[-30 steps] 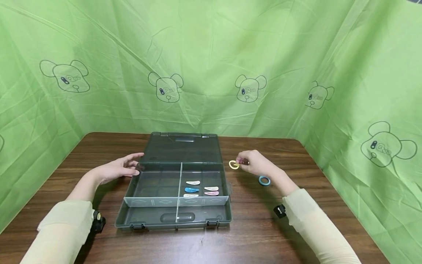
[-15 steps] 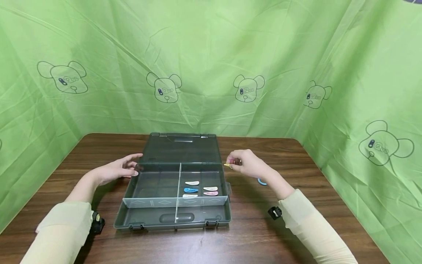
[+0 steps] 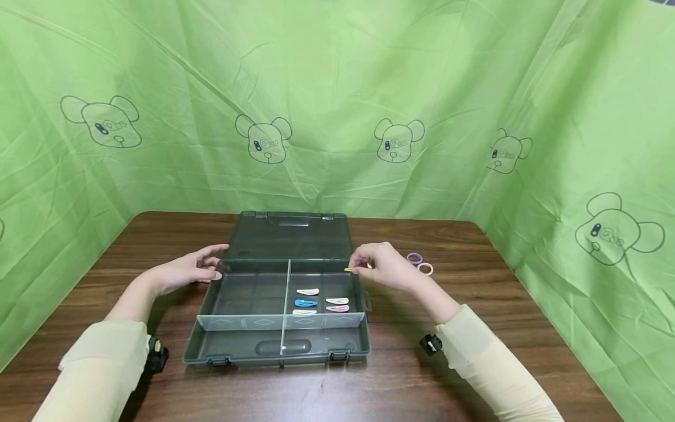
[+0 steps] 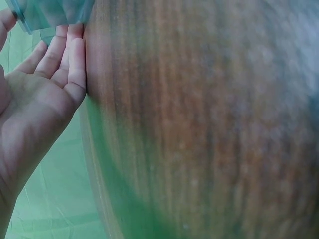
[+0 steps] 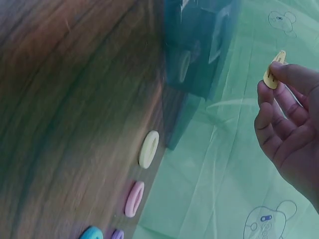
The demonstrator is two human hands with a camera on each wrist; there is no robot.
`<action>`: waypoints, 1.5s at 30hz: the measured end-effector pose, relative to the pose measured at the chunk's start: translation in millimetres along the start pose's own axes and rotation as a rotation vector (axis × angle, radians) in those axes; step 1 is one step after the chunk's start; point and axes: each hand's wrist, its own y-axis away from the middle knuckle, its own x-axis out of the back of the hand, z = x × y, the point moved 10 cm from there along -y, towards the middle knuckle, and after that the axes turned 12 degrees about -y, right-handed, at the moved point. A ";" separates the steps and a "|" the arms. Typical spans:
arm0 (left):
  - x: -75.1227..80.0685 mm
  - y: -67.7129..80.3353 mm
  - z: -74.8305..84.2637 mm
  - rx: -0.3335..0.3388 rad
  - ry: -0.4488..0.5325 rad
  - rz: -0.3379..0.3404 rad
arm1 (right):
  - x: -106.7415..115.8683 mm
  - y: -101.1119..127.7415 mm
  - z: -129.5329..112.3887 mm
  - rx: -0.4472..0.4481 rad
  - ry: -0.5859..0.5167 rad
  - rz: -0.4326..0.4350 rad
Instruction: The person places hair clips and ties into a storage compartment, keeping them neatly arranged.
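Note:
An open grey plastic case (image 3: pixel 274 346) lies on the wooden table, its lid (image 3: pixel 292 237) folded back. Several hair clips, white (image 3: pixel 308 291), blue (image 3: pixel 306 303) and pink (image 3: pixel 337 308), lie in its right compartment. My right hand (image 3: pixel 358 265) hovers over the case's right rim and pinches a small yellow hair clip (image 3: pixel 349 269) between thumb and fingers. In the right wrist view that hand (image 5: pixel 281 82) holds the clip (image 5: pixel 275 75) up in the air. My left hand (image 3: pixel 213 265) lies relaxed with straight fingers against the case's left edge, also seen in the left wrist view (image 4: pixel 65 45).
Hair ties lie on the table right of the case: purple (image 3: pixel 414 257) and pink (image 3: pixel 425 269). The right wrist view shows a cream tie (image 5: pixel 148 149), a pink tie (image 5: pixel 134 199), a blue tie (image 5: pixel 91 233) and a purple tie (image 5: pixel 117 234). Green cloth walls surround the table.
My right hand has moved left with the yellow clip, from the table beside the case to above its right rim. The purple and pink ties came into view. The left hand stayed put.

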 end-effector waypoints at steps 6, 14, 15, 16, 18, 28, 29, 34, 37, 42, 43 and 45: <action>-0.1 -1.0 0.6 -0.008 0.001 -0.003 | -14.1 -4.9 -5.0 0.022 -0.001 -0.029; 1.4 -2.6 -2.0 -0.001 0.005 -0.006 | -32.2 -12.5 -6.8 0.057 0.031 -0.071; 1.7 -2.8 -2.0 -0.003 0.007 -0.006 | -34.4 -13.3 -6.6 0.060 0.033 -0.077; 1.7 -2.9 -1.6 -0.007 0.006 -0.007 | -36.5 -14.2 -6.2 0.063 0.034 -0.084; 1.8 -3.0 -1.5 -0.010 0.006 -0.008 | -40.5 -15.8 -5.0 0.067 0.046 -0.095; 2.2 -2.7 -4.4 0.017 -0.005 -0.003 | -61.2 -22.3 2.9 0.107 0.034 -0.187; 2.3 -2.7 -4.5 0.015 -0.006 -0.002 | -63.3 -23.0 3.9 0.108 0.042 -0.199; 0.9 -2.3 -2.6 0.002 0.001 -0.009 | -73.9 -25.8 12.7 0.057 0.097 -0.274; 0.7 -1.5 -1.7 0.002 0.010 -0.007 | -78.4 -26.9 15.8 0.034 0.128 -0.308; 0.7 -1.3 -0.9 0.003 0.018 -0.003 | -83.3 -27.9 20.7 0.008 0.239 -0.340; 0.5 -1.6 -1.1 0.003 0.019 -0.004 | -84.0 -28.0 22.1 0.002 0.261 -0.344; 0.1 -2.0 -1.6 0.004 0.017 -0.004 | -84.7 -28.1 24.2 -0.011 0.297 -0.345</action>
